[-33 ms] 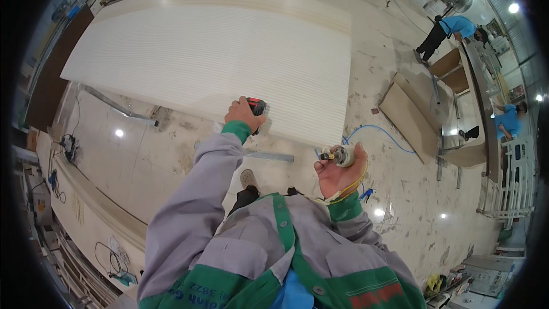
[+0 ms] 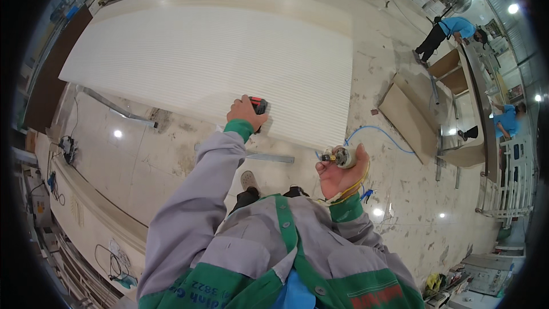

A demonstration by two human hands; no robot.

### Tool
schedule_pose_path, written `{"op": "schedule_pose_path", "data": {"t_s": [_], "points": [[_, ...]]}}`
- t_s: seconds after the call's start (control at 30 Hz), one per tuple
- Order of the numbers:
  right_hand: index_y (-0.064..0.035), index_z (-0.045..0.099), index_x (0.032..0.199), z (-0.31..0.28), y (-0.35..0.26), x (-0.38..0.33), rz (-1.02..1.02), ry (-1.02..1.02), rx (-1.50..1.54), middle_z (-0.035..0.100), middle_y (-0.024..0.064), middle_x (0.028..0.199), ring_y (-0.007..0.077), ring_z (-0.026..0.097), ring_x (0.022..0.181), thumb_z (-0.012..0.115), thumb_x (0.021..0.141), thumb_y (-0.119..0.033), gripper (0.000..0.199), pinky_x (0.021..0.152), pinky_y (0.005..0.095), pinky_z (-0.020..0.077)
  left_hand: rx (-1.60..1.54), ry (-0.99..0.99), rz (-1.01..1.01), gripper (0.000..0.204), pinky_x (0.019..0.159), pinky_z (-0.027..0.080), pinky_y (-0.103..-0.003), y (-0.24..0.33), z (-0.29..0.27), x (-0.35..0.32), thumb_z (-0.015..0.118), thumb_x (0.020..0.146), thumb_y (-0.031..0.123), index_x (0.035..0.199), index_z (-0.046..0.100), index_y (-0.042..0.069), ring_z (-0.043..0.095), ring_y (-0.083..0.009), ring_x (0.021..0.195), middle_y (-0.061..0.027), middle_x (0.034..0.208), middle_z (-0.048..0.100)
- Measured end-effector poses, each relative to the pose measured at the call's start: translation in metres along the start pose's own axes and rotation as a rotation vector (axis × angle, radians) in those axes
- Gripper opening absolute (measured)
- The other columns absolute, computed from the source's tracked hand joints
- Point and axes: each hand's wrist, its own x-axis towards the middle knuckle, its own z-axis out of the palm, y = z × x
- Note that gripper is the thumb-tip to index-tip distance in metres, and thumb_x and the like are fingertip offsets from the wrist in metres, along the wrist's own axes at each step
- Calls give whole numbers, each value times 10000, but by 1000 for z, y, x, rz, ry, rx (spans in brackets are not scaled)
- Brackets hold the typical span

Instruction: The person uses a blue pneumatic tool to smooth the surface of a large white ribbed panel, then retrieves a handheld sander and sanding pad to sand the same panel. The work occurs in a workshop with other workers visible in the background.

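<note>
My left hand (image 2: 246, 113) is closed around a black-and-red block-shaped tool (image 2: 259, 105) at the near edge of a large white ribbed panel (image 2: 217, 51). The tool's lower part is hidden by my fingers and the panel edge. Just off the panel's near right corner, my right hand (image 2: 342, 178) is turned palm up, its fingers curled around a whitish cylinder (image 2: 345, 157) that looks like a roll. A small black-and-yellow piece (image 2: 327, 158) sits by its end, near my fingertips. A yellow cord (image 2: 361, 184) runs along that hand to the wrist.
A blue hose (image 2: 380, 129) curves over the floor to the right. Metal bars (image 2: 269, 157) lie below the panel. Brown sheets (image 2: 403, 117) rest at right, near a co-worker in blue (image 2: 454, 26) bending over a long workpiece. A long pale bench (image 2: 94, 212) stands at left.
The view has shifted very slightly, and a little more of my right foot shows. Both hands keep the same holds.
</note>
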Motion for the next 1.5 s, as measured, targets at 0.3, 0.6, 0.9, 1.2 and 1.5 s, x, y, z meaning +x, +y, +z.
{"op": "schedule_pose_path", "data": {"t_s": [0.3, 0.6, 0.9, 1.2, 1.5], "points": [[-72, 652, 993, 124, 24, 73, -221, -66, 15, 657, 74, 826, 255, 630, 694, 568, 927, -631, 569, 626, 423, 513, -405, -1039, 404, 705, 635, 502, -405, 11, -8, -40, 432, 989, 684, 1257, 689, 84, 666, -246, 703, -132, 781, 691], [-85, 652, 951, 197, 129, 75, -89, -220, -153, 654, 46, 795, 235, 657, 692, 570, 946, -621, 542, 560, 397, 511, -951, -1095, 113, 301, 601, 510, -367, -109, 153, -25, 574, 985, 326, 1036, 672, 46, 673, -236, 759, -133, 932, 719], [-51, 636, 921, 203, 102, 85, -139, -250, -176, 630, 93, 820, 230, 660, 692, 497, 973, -578, 547, 577, 375, 554, -253, -570, -124, 191, 726, 581, -329, -310, 187, -98, 713, 919, 210, 920, 777, 30, 734, -222, 829, -63, 890, 782], [-82, 660, 936, 153, 21, 114, -243, -180, -69, 649, 78, 845, 230, 650, 801, 493, 966, -604, 549, 658, 357, 508, -1877, 710, -1378, 371, 409, 463, -372, -395, 147, -105, 574, 1040, 411, 862, 617, 89, 567, -217, 520, -59, 707, 618], [-60, 692, 954, 58, -63, 128, -388, -88, -79, 683, 59, 867, 249, 640, 800, 516, 960, -606, 574, 711, 379, 506, -1825, 433, -815, 435, 410, 295, -224, -308, -30, -49, 607, 984, 611, 1046, 609, 181, 384, -71, 469, 28, 723, 604]]}}
